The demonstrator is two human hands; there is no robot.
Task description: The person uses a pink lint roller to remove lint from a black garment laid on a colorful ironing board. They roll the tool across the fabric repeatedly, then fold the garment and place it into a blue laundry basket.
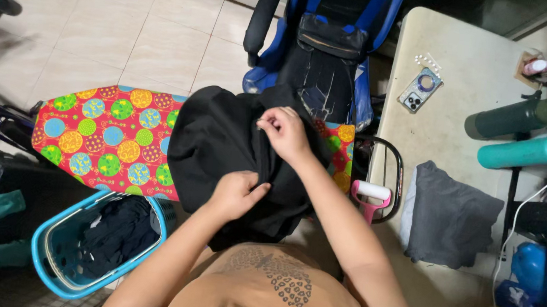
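Left hand [237,194] and right hand [284,132] grip a black garment [214,140] on the colourful ironing board [106,136].

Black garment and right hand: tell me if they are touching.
Touching. The head view shows the right hand pinching a fold of the black garment on the ironing board, fingers closed on the cloth; the left hand grips it lower down.

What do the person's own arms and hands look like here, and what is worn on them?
Both forearms are bare, with no sleeves reaching them. The left hand and right hand wear no gloves, and no rings, watch or bracelets can be seen. An orange-tan shirt with a dark patterned print covers the chest.
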